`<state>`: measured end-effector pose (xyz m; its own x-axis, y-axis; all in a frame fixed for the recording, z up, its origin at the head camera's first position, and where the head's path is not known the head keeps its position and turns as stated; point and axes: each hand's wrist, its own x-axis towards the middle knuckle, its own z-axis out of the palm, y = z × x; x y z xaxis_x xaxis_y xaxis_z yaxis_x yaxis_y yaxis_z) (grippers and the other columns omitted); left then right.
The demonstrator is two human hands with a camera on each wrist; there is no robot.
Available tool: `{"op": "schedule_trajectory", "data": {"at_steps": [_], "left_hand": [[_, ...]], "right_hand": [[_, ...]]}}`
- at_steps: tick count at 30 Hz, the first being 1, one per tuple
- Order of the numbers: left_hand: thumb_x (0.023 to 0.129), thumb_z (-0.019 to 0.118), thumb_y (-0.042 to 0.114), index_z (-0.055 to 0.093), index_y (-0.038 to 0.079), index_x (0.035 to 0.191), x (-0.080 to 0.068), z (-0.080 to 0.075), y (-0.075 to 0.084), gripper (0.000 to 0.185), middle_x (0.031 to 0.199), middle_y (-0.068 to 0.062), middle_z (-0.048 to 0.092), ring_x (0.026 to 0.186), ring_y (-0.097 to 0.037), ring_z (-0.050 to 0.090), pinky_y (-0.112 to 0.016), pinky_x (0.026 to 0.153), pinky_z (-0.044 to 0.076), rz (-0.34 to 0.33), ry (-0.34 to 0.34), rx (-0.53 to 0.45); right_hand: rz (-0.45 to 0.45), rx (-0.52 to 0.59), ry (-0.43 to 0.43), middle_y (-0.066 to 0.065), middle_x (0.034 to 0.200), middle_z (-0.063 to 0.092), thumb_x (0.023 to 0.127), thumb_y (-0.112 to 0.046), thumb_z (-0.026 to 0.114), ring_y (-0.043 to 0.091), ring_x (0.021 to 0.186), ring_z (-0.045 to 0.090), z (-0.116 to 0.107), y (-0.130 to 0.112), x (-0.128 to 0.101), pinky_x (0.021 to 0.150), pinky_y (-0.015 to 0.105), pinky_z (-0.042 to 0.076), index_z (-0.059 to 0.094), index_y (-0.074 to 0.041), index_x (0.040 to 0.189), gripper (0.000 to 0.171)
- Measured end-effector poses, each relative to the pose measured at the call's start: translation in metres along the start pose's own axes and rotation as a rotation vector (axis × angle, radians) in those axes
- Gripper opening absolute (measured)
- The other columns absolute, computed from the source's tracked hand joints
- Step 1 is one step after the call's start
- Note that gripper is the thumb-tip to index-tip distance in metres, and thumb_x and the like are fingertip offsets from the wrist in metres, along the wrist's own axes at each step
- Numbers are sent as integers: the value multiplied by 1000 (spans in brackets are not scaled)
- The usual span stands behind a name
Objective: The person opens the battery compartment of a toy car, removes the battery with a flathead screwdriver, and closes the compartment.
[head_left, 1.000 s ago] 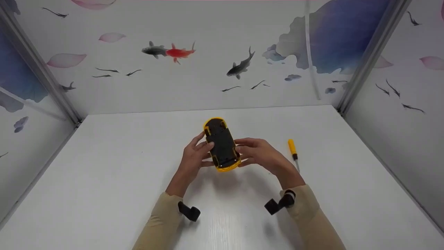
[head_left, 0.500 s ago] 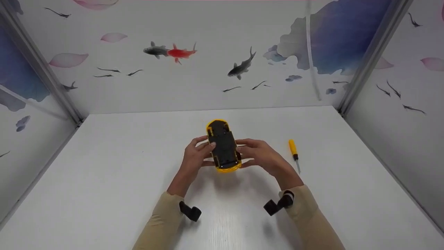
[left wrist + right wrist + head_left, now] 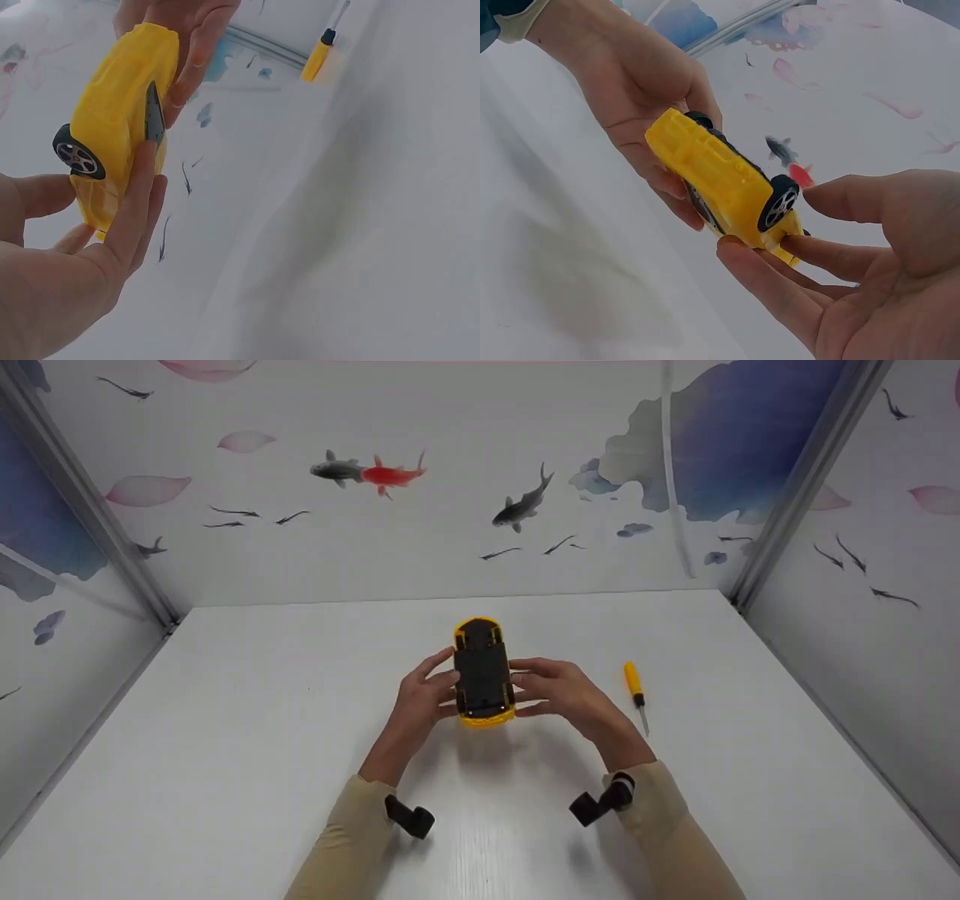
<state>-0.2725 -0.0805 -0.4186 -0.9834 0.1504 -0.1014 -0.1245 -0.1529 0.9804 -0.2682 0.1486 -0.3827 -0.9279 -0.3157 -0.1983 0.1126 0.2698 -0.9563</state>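
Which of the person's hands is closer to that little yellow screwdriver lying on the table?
Right. The right hand is beside the screwdriver, a short gap away and not touching it. The left hand is farther off, on the other side of the yellow toy car that both hands hold.

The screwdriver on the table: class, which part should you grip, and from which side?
Grip the yellow handle of the screwdriver, coming from above. It lies flat, handle at the far end, thicker than the thin shaft pointing towards the person. The right hand, now holding the toy car, is nearest.
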Motion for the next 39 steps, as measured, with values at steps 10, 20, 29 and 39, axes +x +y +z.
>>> {"op": "schedule_trajectory", "data": {"at_steps": [10,20,29,39], "left_hand": [[103,54,16,38,16,154,-1,0,-1,54,146,-15,56,112,-27,69,-42,91,60,4,-68,-5],[100,60,23,30,18,157,-1,1,-5,65,152,-15,50,117,-29,67,-42,90,60,-18,-66,69],[100,61,23,36,16,154,0,-2,-11,60,153,-17,48,116,-34,67,-46,84,62,-19,-111,128],[101,57,14,39,13,150,3,5,-20,52,150,-19,50,111,-32,69,-42,80,63,-92,-62,149]], "right_hand": [[-10,38,57,11,145,56,97,-27,64,28,122,65,-1,4,4,96,41,58,53,-16,144,50],[-36,41,83,18,144,57,96,-17,66,32,122,64,-2,10,6,93,42,59,51,-12,146,53],[-25,17,115,20,144,57,96,-14,65,35,123,63,-1,15,9,91,43,60,50,-12,147,53],[16,1,155,18,143,58,97,-10,64,34,125,62,-1,25,16,92,41,59,52,-16,147,52]]}}
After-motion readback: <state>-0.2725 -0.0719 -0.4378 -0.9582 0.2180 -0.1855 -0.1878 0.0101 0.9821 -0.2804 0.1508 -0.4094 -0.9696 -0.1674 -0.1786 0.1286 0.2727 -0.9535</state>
